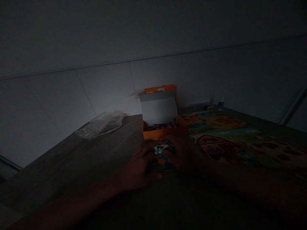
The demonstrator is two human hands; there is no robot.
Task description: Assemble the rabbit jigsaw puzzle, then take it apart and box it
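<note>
The light is very dim, so fine detail is lost. Several colourful puzzle pieces (164, 163) lie joined or close together on the table between my hands. My left hand (139, 167) rests at their left side, thumb and fingers apart. From the right, my right hand (181, 155) grips a light-patterned puzzle piece (163, 147) between thumb and fingers, over the upper part of the group. Just beyond my hands stands an orange box (165, 131), its white-lined lid raised, with many loose pieces (160, 126) inside.
To the right lie two picture puzzles, one with a red barn (209, 143) and a farther one in orange and green (213, 121). Crumpled clear plastic (103, 124) sits at the back left. Behind the box is another orange box (160, 88); a small bottle (221, 104) stands near the wall.
</note>
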